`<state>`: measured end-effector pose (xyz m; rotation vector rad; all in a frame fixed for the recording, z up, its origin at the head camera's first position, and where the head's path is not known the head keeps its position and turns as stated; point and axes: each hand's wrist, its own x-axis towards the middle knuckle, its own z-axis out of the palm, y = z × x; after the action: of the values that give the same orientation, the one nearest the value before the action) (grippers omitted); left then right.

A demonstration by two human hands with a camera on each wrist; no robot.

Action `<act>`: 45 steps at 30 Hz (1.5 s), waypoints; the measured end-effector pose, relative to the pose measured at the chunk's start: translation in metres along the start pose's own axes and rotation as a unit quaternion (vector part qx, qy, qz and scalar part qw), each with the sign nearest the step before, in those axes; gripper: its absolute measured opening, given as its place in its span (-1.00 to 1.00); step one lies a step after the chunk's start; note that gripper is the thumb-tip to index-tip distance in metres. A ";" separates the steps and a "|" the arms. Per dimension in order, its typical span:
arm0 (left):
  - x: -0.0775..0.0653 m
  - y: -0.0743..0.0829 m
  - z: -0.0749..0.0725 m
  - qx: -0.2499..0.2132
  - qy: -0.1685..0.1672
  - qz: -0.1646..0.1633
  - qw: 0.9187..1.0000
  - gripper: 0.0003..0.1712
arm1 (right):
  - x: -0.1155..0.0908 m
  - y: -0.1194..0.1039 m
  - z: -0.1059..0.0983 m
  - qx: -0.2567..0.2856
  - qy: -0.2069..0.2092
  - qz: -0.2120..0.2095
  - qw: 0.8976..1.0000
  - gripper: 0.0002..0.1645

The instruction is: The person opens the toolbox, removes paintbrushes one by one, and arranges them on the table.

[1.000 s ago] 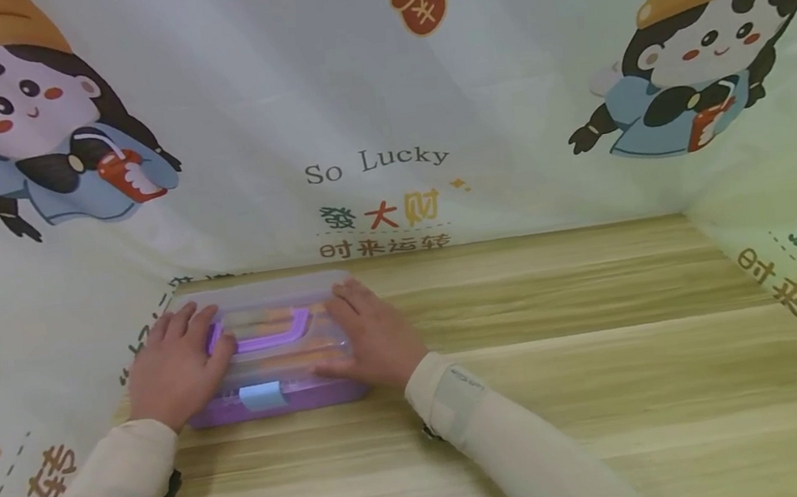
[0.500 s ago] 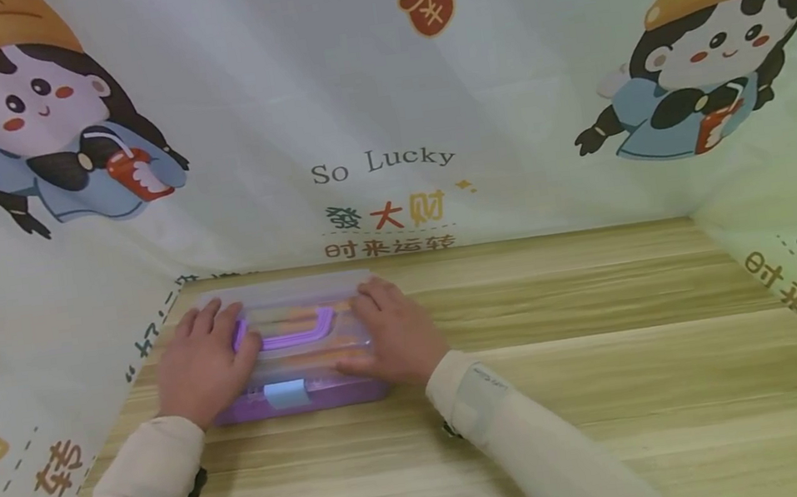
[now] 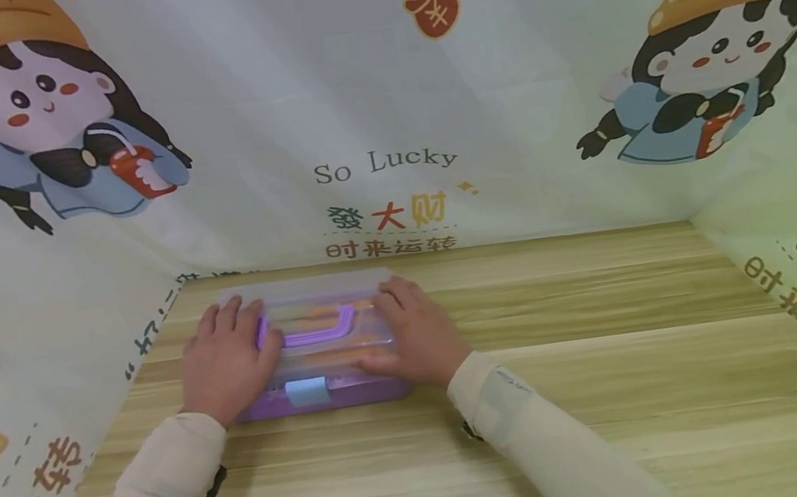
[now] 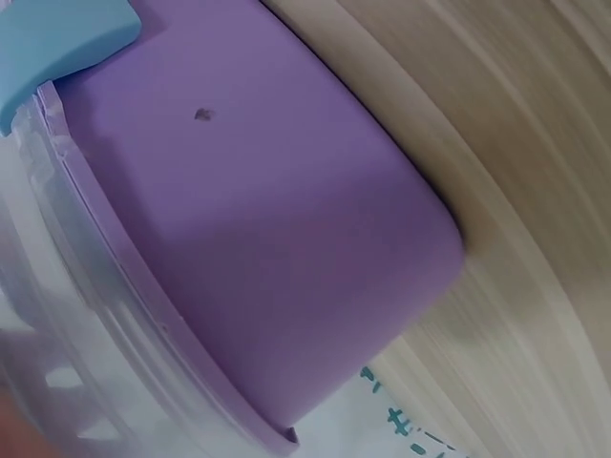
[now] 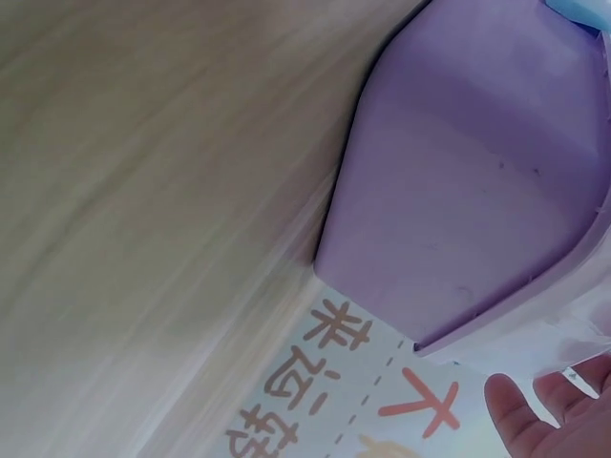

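A storage box [image 3: 342,393] with a purple base, clear lid, purple handle [image 3: 315,337] and light blue latch [image 3: 307,391] sits on the table. Blurred orange contents show through the lid. My left hand [image 3: 226,359] lies over the lid's left end, its thumb beside the handle. Across the lid's right end rests my right hand [image 3: 419,331], with its thumb toward the front. Neither hand has its fingers wrapped round the box. In the right wrist view, the fingers [image 5: 563,401] lie beside the lid. The left wrist view shows mostly the purple base [image 4: 258,191].
A wood-grain table [image 3: 576,393] extends in front and to the right of the box. Printed cloth walls [image 3: 515,99] close off the back and both sides, with the back wall just behind the box.
The box has slid to the right along the table, away from the left cloth wall. Both hands have moved with it, keeping their places on the lid. The latch stays fastened.
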<state>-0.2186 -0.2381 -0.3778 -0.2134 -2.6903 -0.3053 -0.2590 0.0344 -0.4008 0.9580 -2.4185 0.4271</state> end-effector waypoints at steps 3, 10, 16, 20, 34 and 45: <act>0.001 0.006 0.000 0.000 -0.002 0.002 1.000 -0.35 | -0.003 0.004 -0.003 0.007 0.005 0.005 1.000 -0.06; 0.001 0.022 0.005 0.003 -0.003 -0.002 1.000 -0.35 | -0.014 0.014 -0.009 0.018 0.011 0.012 1.000 -0.05; 0.000 0.033 0.010 0.004 0.010 0.001 1.000 -0.38 | -0.023 0.020 -0.015 0.021 0.007 0.014 1.000 -0.05; 0.001 0.039 0.013 0.005 0.015 0.004 1.000 -0.39 | -0.027 0.024 -0.020 0.024 0.006 0.013 1.000 -0.06; 0.001 0.066 0.018 0.017 0.004 0.011 1.000 -0.33 | -0.044 0.040 -0.033 0.025 0.009 0.007 1.000 -0.08; 0.002 0.086 0.023 0.026 -0.022 0.021 0.999 -0.27 | -0.061 0.049 -0.049 0.031 -0.006 0.029 0.999 -0.02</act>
<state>-0.2128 -0.1493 -0.3822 -0.2643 -2.7286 -0.2206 -0.2387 0.1244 -0.3987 0.9221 -2.4612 0.5222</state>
